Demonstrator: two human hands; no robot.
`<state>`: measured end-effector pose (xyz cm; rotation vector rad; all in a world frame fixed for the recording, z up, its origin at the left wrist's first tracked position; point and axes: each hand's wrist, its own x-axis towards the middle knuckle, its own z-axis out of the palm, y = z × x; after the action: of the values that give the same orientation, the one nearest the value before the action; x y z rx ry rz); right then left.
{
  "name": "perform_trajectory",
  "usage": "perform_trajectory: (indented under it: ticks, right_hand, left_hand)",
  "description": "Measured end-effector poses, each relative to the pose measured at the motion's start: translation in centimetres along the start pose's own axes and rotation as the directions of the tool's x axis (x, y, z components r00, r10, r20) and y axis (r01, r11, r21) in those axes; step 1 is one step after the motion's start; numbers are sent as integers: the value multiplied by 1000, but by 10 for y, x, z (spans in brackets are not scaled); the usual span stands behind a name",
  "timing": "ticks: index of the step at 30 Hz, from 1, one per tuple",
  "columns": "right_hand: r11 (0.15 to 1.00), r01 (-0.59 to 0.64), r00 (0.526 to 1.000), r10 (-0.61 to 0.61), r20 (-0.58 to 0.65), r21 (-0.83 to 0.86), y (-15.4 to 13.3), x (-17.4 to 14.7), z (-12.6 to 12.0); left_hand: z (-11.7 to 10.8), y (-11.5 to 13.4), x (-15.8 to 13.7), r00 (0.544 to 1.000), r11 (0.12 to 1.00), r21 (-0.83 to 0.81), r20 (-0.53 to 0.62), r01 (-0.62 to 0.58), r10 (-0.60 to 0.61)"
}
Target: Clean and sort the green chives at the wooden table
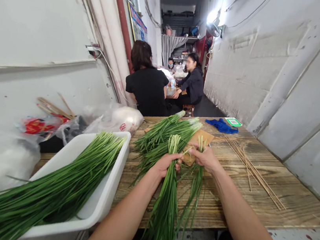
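My left hand (168, 164) is closed around a bunch of garlic chives (168, 200), pale stem ends up and green leaves hanging past the table's near edge. A smaller bunch of chives (196, 186) hangs from my right hand (204, 158), whose fingers are pinched close beside the left hand. Behind both hands, more bundles of chives (160, 136) lie on the table, their pale ends toward the back right. A brown block (188, 158) shows partly between my hands; what it is I cannot tell.
A white plastic tub (123, 158) with long chives (70, 187) stands at left. Thin wooden sticks (256, 175) lie on the wooden table (225, 204) at right, near a blue mask-like cloth (221, 125) and a QR-code card (233, 122). Plastic bags (118, 120) sit behind the tub. Several people sit further back.
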<state>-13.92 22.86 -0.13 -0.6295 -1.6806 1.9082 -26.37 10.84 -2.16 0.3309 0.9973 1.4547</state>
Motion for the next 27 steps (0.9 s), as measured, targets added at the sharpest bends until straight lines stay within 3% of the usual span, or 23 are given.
perform_trajectory:
  ticks: [3,6,13,17,24,27]
  right_hand:
    - [988,29,998,-18,68,-153,0,-2,0]
    - [984,14,994,6,111,-179,1,-2,0]
    - [965,-186,974,157,161,185,1,-3,7]
    - [920,-161,985,125,122,357,4,3,3]
    - [895,-107,986,152,-71,433,4,18,-29]
    - [910,-140,983,175,-55,390,2,15,-28]
  left_hand:
    - [-1,3,-2,998,999,-25,47,35,-34]
    - [-2,5,-3,996,998,-31,82,48,-45]
    - [-4,3,-5,991,1000,5,130,16,-17]
    - [-3,2,-5,990,998,37,134,-43,38]
    - [-3,-2,-3,994,987,122,31,-104,101]
    - [-2,-2,-4,993,984,133,6,-119,120]
